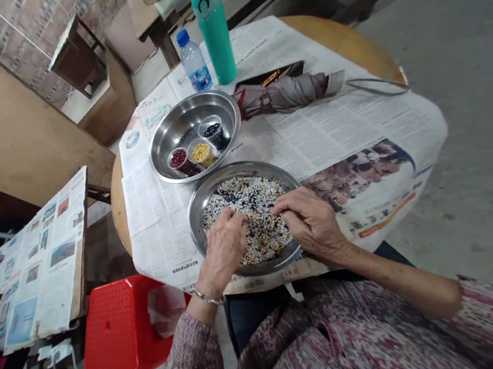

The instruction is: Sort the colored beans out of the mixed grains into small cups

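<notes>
Left hand (225,245) and right hand (310,221) curl half-closed, any grip unclear, fingertips down among speckled white, black and tan beans (251,209) spread across a round stainless-steel tray (238,174) resting on printed newspaper (352,134) over a round wooden table (340,41).

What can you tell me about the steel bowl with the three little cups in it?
The stainless steel bowl is round, shallow and shiny, with a smooth rolled rim. It sits flat on newspaper. Inside, three small clear cups stand grouped together, touching its base, holding dark red beans, yellow grains and black beans.
</notes>
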{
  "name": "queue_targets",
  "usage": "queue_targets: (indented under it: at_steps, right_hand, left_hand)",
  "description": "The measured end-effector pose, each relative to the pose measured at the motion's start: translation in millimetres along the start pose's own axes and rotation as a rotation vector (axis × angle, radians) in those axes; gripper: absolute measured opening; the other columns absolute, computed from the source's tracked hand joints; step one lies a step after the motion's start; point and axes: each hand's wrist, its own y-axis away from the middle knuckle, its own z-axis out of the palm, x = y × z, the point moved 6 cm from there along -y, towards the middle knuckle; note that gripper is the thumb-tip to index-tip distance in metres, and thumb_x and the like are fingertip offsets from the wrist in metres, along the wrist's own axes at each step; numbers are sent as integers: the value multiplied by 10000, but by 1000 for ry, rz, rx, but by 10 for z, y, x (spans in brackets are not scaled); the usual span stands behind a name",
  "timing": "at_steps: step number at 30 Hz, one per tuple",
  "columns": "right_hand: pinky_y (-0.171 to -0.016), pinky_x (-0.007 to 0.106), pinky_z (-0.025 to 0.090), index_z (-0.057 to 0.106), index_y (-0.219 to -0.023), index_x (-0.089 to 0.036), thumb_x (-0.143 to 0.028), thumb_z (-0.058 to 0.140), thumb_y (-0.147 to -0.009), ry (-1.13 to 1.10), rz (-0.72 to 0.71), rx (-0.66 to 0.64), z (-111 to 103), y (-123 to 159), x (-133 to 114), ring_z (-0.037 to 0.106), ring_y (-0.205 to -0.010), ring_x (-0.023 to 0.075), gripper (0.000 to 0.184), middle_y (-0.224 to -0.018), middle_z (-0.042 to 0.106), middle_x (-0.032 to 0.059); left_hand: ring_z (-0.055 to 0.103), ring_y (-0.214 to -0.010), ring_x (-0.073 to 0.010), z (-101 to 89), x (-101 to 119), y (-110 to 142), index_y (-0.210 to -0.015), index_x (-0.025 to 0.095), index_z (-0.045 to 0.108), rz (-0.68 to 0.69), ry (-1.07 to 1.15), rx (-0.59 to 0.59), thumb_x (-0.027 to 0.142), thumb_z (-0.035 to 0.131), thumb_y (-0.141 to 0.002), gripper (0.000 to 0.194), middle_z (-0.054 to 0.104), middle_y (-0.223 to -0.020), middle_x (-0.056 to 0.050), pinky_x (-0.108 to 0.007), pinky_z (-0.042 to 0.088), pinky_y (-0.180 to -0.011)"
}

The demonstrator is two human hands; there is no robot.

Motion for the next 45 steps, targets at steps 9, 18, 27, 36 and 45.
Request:
queue_targets:
  at_steps: [9,18,27,36,45]
  right_hand:
    - [-815,414,521,681,-772,-272,-97,546,-832,-4,22,10,-4,-13,4,664,-812,223,229,-801,728,8]
    - [-807,413,514,667,-772,-267,-88,531,-842,8,2,-1,-13,-23,-26,658,-808,222,236,-795,722,10]
    - [-800,412,521,674,-743,-272,-97,553,-820,-6,27,11,-6,-24,-13,660,-785,217,226,-766,721,1]
    - [-807,413,517,659,-750,-266,-93,534,-847,23,5,3,0,-22,-20,653,-793,219,234,-775,717,10]
    - [-816,400,509,658,-756,-269,-71,535,-847,10,-20,17,-5,-31,-42,655,-791,214,250,-776,716,0]
  left_hand:
    - [603,-1172,-252,-31,30,-358,-1219,202,655,150,51,26,143,670,-931,294,613,-1226,-84,-468,519,-1088]
    - [672,-888,-185,-14,142,-363,-940,156,730,154,187,-16,49,612,-861,177,717,-940,-49,-374,565,-950]
    - [673,-1001,-179,158,182,306,-1051,200,709,211,161,-186,95,556,-970,203,685,-1026,-38,-348,582,-962]
    - [534,-1199,-263,92,234,-91,-1240,213,620,206,-48,19,109,570,-971,292,583,-1305,-94,-456,533,-1058]
    - [620,-1057,-210,54,21,-414,-1073,174,665,160,86,77,39,518,-955,232,616,-1098,-74,-405,541,-1029]
